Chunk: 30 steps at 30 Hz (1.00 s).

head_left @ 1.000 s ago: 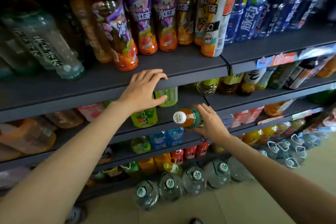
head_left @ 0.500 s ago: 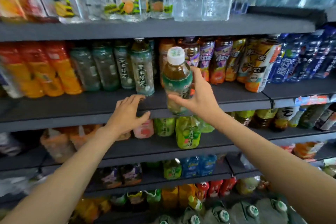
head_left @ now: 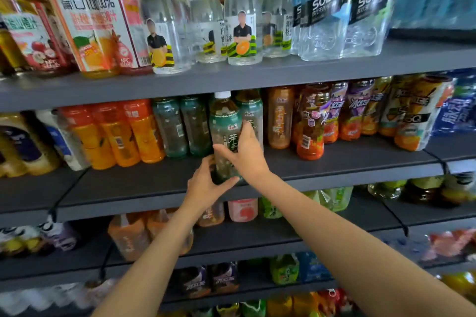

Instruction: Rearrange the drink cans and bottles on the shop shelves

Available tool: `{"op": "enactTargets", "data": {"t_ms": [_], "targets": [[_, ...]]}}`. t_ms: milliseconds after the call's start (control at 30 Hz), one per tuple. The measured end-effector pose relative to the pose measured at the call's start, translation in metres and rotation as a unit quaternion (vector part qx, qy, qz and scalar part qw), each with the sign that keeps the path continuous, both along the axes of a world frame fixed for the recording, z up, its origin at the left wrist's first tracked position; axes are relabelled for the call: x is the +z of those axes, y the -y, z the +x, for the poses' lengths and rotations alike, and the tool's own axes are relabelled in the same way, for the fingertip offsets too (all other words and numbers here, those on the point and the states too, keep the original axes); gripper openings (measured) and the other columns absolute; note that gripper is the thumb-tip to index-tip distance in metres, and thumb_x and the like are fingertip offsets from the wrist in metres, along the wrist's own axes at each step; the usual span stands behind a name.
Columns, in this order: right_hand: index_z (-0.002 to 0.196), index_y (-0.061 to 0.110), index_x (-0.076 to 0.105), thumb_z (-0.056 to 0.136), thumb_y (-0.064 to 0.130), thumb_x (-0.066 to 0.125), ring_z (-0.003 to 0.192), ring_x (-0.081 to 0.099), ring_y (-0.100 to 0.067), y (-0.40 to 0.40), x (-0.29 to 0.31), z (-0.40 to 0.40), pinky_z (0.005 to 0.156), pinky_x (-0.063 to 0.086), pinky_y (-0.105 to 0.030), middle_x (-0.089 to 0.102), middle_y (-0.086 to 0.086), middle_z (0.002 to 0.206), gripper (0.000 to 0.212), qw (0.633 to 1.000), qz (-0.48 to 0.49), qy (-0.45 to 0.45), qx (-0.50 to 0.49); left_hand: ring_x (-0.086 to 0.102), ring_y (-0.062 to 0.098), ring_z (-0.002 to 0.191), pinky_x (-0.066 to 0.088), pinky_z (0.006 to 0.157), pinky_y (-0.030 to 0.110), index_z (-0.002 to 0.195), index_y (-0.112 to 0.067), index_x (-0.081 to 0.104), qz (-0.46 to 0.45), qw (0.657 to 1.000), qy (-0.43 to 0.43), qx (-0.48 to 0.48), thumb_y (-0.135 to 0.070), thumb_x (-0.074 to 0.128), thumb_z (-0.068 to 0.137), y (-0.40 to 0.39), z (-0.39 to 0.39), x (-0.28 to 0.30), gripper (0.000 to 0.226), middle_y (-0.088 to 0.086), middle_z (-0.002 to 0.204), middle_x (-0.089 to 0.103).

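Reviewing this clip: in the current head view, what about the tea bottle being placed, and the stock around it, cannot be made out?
All in the head view:
- Tea bottle: its base is hidden by the left hand and right hand, so whether it stands on the shelf is unclear.
- Green bottle behind it: mostly covered by the tea bottle.
- Lowest rows: cut by the bottom edge.
- Far-left bottles: blurred, labels unreadable.

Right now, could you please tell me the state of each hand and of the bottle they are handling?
Green-labelled white-capped tea bottle: upright, capped, at the middle shelf's front.
Left hand: grips the bottle's base.
Right hand: grips the bottle's side.
Grey metal middle shelf: stocked with upright bottles.
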State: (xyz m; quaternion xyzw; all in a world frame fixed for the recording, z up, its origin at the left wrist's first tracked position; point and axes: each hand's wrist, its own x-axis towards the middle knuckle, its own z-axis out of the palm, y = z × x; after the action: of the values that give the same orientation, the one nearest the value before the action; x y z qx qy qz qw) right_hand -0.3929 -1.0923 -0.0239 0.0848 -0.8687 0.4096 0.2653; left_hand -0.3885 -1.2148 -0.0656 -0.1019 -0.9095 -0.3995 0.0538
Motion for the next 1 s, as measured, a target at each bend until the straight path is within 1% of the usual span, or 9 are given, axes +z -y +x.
{"op": "enactTargets", "data": {"t_ms": [133,233,333,400,467,600,800,900,1000], "targets": [[0.139,-0.002,0.028,0.09,0.036,0.058,0.129,0.037,-0.025,-0.015,-0.004,0.001,0.104,0.033,-0.029,0.038,-0.016,0.137,0.069,0.999,0.006,0.022,0.041,0.049,0.022,0.122,0.042,0.098,0.044,0.136,-0.017,0.035,0.022,1.0,-0.014,-0.002,-0.045,0.067,0.08,-0.008,-0.011,-0.002,0.071,0.001,0.132,0.052],[0.129,-0.001,0.04,0.094,0.031,0.052,0.118,0.042,-0.025,-0.038,-0.019,0.0,0.101,0.036,-0.036,0.043,-0.014,0.124,0.049,0.998,-0.031,-0.036,-0.034,0.046,0.022,0.125,0.04,0.102,0.039,0.14,-0.015,0.034,0.037,0.999,-0.004,0.007,-0.044,0.064,0.083,-0.005,-0.025,-0.002,0.071,0.003,0.137,0.049],[0.138,0.002,0.028,0.087,0.031,0.064,0.13,0.034,-0.026,-0.059,-0.037,-0.012,0.105,0.03,-0.03,0.037,-0.014,0.137,0.069,0.996,-0.025,0.063,-0.062,0.03,0.023,0.137,0.028,0.108,0.034,0.148,-0.009,0.018,0.051,0.998,0.035,0.03,-0.041,0.057,0.089,-0.002,-0.04,0.0,0.078,0.006,0.151,0.03],[0.143,0.005,0.019,0.079,0.034,0.072,0.136,0.028,-0.026,-0.062,-0.048,-0.024,0.107,0.028,-0.031,0.033,-0.011,0.145,0.088,0.988,-0.038,0.145,-0.034,0.028,0.024,0.138,0.027,0.107,0.031,0.147,-0.008,0.019,0.056,0.997,0.028,0.044,-0.038,0.056,0.09,-0.002,-0.048,-0.001,0.075,0.008,0.152,0.027],[0.143,0.011,0.019,0.076,0.035,0.075,0.135,0.029,-0.025,-0.058,-0.055,-0.032,0.105,0.031,-0.035,0.038,-0.008,0.144,0.091,0.982,-0.059,0.176,-0.036,0.03,0.024,0.136,0.029,0.104,0.029,0.145,-0.007,0.025,0.061,0.997,0.012,0.056,-0.036,0.057,0.09,-0.003,-0.05,-0.002,0.07,0.01,0.151,0.029],[0.131,0.01,0.035,0.071,0.027,0.08,0.123,0.043,-0.022,-0.053,-0.06,-0.041,0.097,0.038,-0.029,0.047,-0.008,0.129,0.077,0.988,-0.081,0.102,-0.087,0.037,0.023,0.131,0.033,0.101,0.029,0.142,-0.007,0.033,0.065,0.996,-0.004,0.059,-0.036,0.059,0.089,0.0,-0.053,-0.005,0.066,0.008,0.144,0.037],[0.128,0.002,0.034,0.067,0.013,0.08,0.119,0.036,-0.032,-0.058,-0.054,-0.033,0.099,0.033,-0.036,0.037,-0.016,0.126,0.077,0.952,-0.191,0.06,-0.231,0.044,0.02,0.126,0.039,0.102,0.034,0.141,-0.013,0.037,0.089,0.995,0.01,0.043,-0.039,0.061,0.087,0.006,-0.057,-0.009,0.064,0.003,0.138,0.047],[0.127,0.001,0.033,0.069,0.01,0.078,0.119,0.037,-0.032,-0.065,-0.055,-0.03,0.099,0.034,-0.036,0.037,-0.016,0.126,0.073,0.947,-0.21,0.051,-0.239,0.046,0.021,0.126,0.04,0.103,0.041,0.142,-0.014,0.036,0.094,0.995,0.015,0.041,-0.041,0.061,0.086,0.008,-0.056,-0.009,0.067,0.003,0.138,0.049],[0.126,0.002,0.035,0.069,0.011,0.078,0.117,0.04,-0.032,-0.068,-0.059,-0.028,0.097,0.037,-0.037,0.04,-0.015,0.124,0.072,0.963,-0.166,0.049,-0.208,0.043,0.023,0.128,0.04,0.103,0.04,0.143,-0.015,0.034,0.079,0.996,0.023,0.044,-0.044,0.059,0.087,0.006,-0.054,-0.009,0.068,0.003,0.14,0.047]]}}
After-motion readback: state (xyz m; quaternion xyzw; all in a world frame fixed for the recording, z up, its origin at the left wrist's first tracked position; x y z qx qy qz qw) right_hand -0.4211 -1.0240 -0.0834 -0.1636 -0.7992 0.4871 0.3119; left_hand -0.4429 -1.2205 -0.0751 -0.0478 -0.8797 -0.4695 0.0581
